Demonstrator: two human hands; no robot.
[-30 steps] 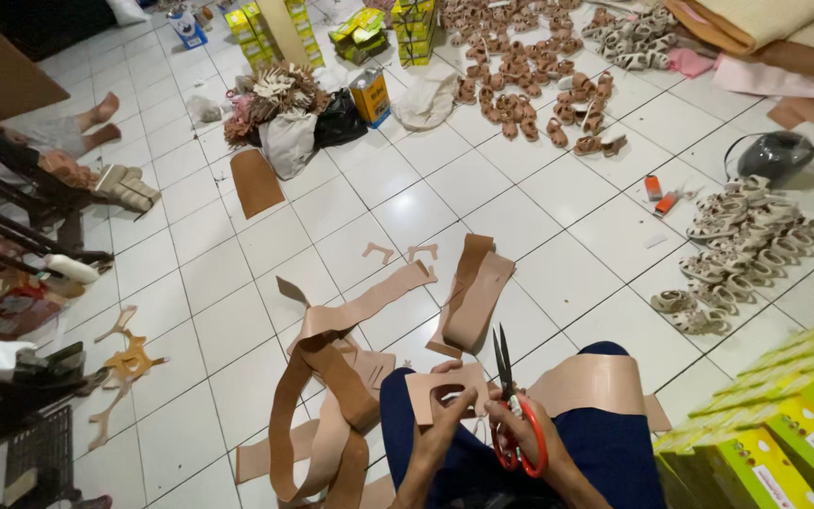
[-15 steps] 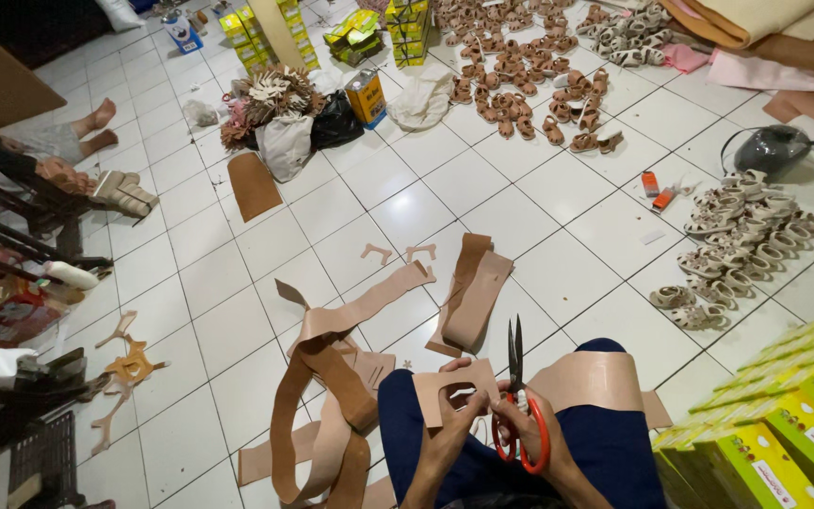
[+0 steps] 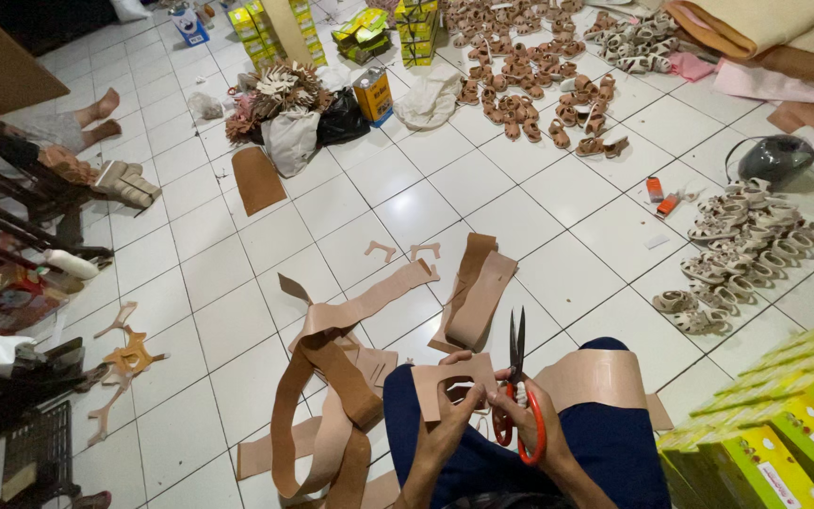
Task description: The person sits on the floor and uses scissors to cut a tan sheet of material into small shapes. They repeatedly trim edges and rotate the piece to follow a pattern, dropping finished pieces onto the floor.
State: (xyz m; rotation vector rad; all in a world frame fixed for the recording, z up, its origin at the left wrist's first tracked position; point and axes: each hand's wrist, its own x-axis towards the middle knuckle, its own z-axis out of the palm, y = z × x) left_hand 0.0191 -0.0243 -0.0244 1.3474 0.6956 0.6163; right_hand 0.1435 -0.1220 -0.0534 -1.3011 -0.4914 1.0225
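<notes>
The person sits on the white tiled floor point(image 3: 407, 212) with legs in dark blue cloth, working over the lap. The right hand point(image 3: 529, 429) has its grip clenched through the red handles of a pair of scissors point(image 3: 518, 377), whose dark blades stand nearly upright and closed, pointing away from the body. The left hand point(image 3: 454, 424) pinches a cut piece of tan leather point(image 3: 449, 377), a flat shape with an arched notch, held just beside the scissor blades and touching them at its right edge. The piece sits above the left knee, in front of the person's chest.

A broad tan leather sheet point(image 3: 595, 377) lies draped over the right thigh. To the left of the knees, long leather strips point(image 3: 332, 377) curl and overlap on the floor, and a folded stack of leather bands point(image 3: 473, 292) lies just ahead. Two small cut pieces point(image 3: 402, 251) rest on the tiles beyond them. Pale finished sandals point(image 3: 737, 245) cluster to the right, near a dark helmet point(image 3: 774, 155), and brown sandals point(image 3: 529, 85) spread across the far floor. Yellow-green boxes point(image 3: 774, 434) are stacked at the lower right. Another person's bare feet point(image 3: 96, 108) show at the far left.
</notes>
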